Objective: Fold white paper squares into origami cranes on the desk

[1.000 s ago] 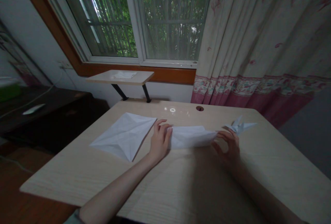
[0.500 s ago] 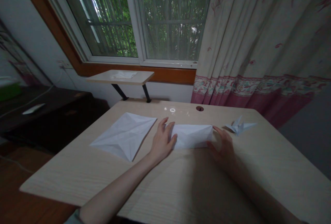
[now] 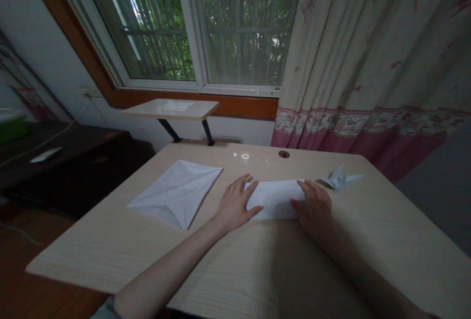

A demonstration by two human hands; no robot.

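Observation:
A white sheet of paper (image 3: 275, 202), folded into a wide rectangle, lies on the table between my hands. My left hand (image 3: 237, 206) rests over its left end, thumb and fingers spread on top of the paper. At the opposite end my right hand (image 3: 314, 203) lies with thumb and fingertips on the paper, also spread apart. Just beyond my right hand stands a folded paper crane (image 3: 339, 180). Off to the left a second white sheet (image 3: 178, 192), unfolded and marked with creases, lies turned like a diamond.
The light wood table (image 3: 235, 270) spreads beneath everything. A small raised shelf (image 3: 143, 109) with a white paper (image 3: 176, 106) on it stands at the back left. Behind are a window and a flowered curtain (image 3: 331, 64). A dark cabinet (image 3: 73, 162) stands at left.
The folded sheet now shows a smooth face and sits slightly nearer to me. My left hand has shifted a little right, and both hands reach further onto the paper.

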